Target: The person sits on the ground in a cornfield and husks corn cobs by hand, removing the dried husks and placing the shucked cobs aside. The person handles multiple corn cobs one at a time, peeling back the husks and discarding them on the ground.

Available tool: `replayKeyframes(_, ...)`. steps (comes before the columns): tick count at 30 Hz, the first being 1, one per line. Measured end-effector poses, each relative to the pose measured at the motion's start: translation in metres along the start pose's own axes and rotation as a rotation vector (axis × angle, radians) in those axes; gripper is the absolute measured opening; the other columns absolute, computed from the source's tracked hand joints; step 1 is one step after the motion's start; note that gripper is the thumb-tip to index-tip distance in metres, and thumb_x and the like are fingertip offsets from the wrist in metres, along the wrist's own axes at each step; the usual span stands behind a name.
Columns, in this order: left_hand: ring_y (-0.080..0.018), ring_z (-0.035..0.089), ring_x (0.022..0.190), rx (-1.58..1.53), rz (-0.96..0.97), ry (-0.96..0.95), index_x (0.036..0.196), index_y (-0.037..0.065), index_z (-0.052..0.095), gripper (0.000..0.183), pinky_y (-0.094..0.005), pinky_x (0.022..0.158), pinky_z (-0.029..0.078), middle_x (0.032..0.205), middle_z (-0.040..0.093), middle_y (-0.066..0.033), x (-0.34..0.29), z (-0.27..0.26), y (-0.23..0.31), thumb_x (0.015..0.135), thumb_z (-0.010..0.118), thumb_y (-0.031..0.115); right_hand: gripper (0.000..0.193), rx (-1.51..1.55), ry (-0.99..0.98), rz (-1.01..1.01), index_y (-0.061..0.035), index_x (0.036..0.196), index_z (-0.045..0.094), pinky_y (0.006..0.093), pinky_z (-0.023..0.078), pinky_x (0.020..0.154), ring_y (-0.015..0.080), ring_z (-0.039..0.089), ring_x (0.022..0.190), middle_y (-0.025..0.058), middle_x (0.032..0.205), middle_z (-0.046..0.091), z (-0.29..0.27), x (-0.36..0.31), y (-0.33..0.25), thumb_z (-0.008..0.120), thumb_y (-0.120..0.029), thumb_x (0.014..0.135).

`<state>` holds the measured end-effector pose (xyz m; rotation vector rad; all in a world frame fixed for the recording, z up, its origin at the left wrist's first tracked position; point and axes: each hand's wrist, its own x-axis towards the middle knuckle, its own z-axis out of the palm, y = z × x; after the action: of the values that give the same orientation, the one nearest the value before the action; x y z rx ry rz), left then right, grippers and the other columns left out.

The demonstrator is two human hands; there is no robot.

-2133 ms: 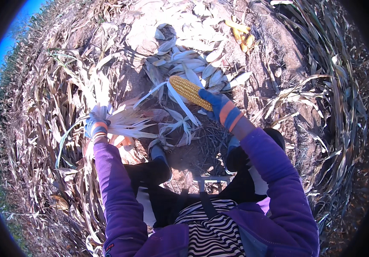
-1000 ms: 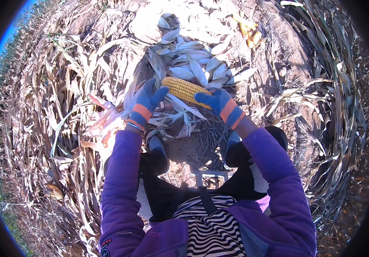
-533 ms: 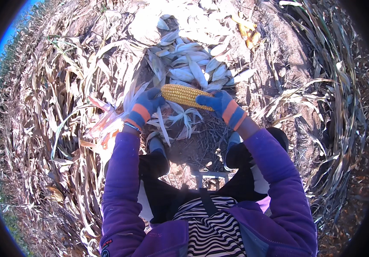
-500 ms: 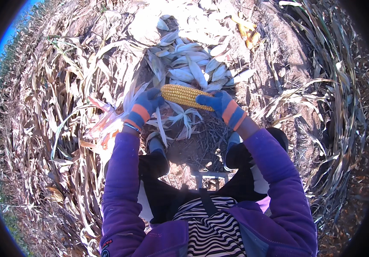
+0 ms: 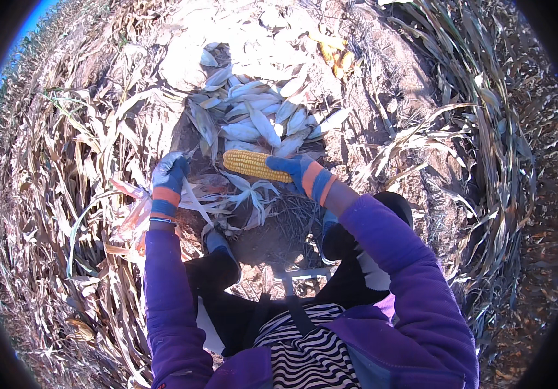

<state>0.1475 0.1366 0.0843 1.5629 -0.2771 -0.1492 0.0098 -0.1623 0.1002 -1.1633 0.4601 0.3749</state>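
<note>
My right hand (image 5: 300, 174), in a blue and orange glove, grips a bare yellow corn cob (image 5: 253, 165) by its right end. The cob lies nearly level, its other end pointing left. My left hand (image 5: 171, 176), gloved alike, is apart from the cob, off to its left. Its fingers are curled, and a pale strip of corn husk (image 5: 197, 203) hangs from them; the fingertips are hard to make out in the glare. Below the cob, an opened, star-shaped husk (image 5: 253, 193) lies on the ground.
Beyond my hands lies a heap of corn ears in pale husks (image 5: 253, 110). Several bare yellow cobs (image 5: 336, 57) are farther off to the right. Dry stalks and leaves (image 5: 97, 181) cover the left, with more stalks (image 5: 486, 162) on the right. My shoes (image 5: 219, 245) are close below.
My left hand has come away from the cob's left end, moving left with the husk strip. My right hand still holds the cob. The whole view has shifted somewhat.
</note>
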Motion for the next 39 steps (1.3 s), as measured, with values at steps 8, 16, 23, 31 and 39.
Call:
replayKeyframes(8,-0.0345,0.061,0.086,1.252,-0.031,0.269,0.099,0.009,0.064,0.023,-0.0394,0.077,0.047,0.091,0.063,-0.0195,0.000,-0.037,0.046,0.082,0.056,0.022,0.042,-0.105,0.155,-0.042,-0.0036,0.087,0.064,0.0231,0.038,0.041,0.0117,0.051,0.047,0.0050,0.073,0.060,-0.012,0.016,0.033,0.071,-0.043,0.074)
replayKeyframes(16,-0.0306,0.050,0.114,1.266,-0.130,-0.032,0.126,0.005,0.046,0.080,-0.0360,0.096,0.040,0.123,0.051,-0.0174,-0.011,-0.079,0.037,0.057,0.083,0.020,0.038,0.215,0.319,0.001,-0.0051,0.093,0.060,0.0278,0.042,0.041,0.0157,0.051,0.052,0.0045,0.071,0.056,-0.055,0.047,-0.018,0.072,-0.035,0.074)
replayKeyframes(23,-0.0316,0.050,0.111,1.178,-0.098,-0.062,0.123,0.002,0.047,0.074,-0.0361,0.095,0.040,0.120,0.052,-0.0186,-0.010,-0.050,0.042,0.060,0.081,0.021,0.033,0.556,0.464,-0.706,-0.0090,0.102,0.051,0.0271,0.048,0.046,0.0156,0.055,0.059,0.0055,0.080,0.058,-0.114,0.084,-0.105,0.069,-0.019,0.077)
replayKeyframes(31,-0.0324,0.052,0.109,1.085,0.014,-0.148,0.121,0.003,0.049,0.059,-0.0358,0.092,0.042,0.118,0.053,-0.0188,-0.003,-0.016,0.043,0.071,0.073,0.023,0.018,0.213,0.290,-0.327,-0.0034,0.094,0.058,0.0311,0.050,0.054,0.0185,0.057,0.058,0.0084,0.078,0.061,-0.086,0.098,-0.065,0.062,-0.016,0.083)
replayKeyframes(39,-0.0331,0.056,0.094,1.035,0.227,-0.180,0.110,0.004,0.053,0.046,-0.0382,0.082,0.045,0.105,0.057,-0.0161,-0.001,0.015,0.050,0.074,0.070,0.026,0.017,-0.044,0.251,-0.150,-0.0035,0.090,0.059,0.0308,0.047,0.047,0.0177,0.057,0.053,0.0080,0.071,0.061,-0.090,0.120,-0.026,0.063,-0.018,0.082)
